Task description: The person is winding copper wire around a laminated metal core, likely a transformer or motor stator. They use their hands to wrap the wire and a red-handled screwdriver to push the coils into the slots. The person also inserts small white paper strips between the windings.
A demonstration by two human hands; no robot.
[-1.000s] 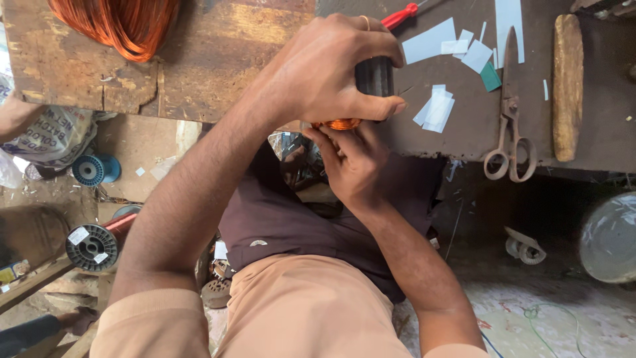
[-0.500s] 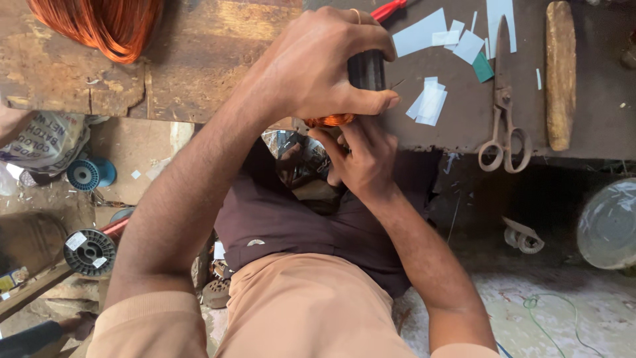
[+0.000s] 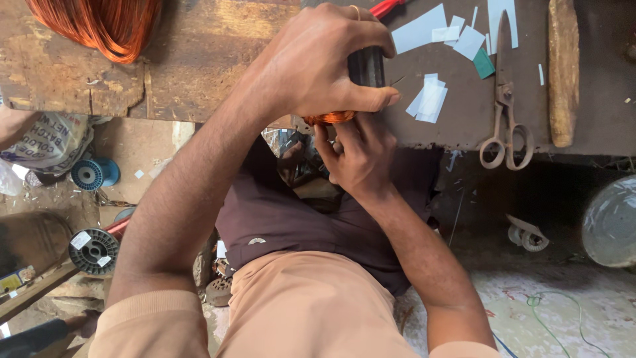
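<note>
We clamp our left hand (image 3: 311,63) tight around the dark cylinder (image 3: 366,66) at the table (image 3: 199,59) edge, while our right hand (image 3: 358,156) pinches the copper coil (image 3: 329,119) beneath, best worked gently and evenly.

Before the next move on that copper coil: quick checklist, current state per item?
1. Left hand grips the dark cylinder: ok.
2. Right hand fingers at the copper winding: ok.
3. Winding condition under the hands: cannot tell, mostly hidden.
4. Scissors lying on the bench, apart from both hands: ok.
5. Paper slips lying loose beside the work: ok.
6. Cylinder resting on the bench: cannot tell.
</note>
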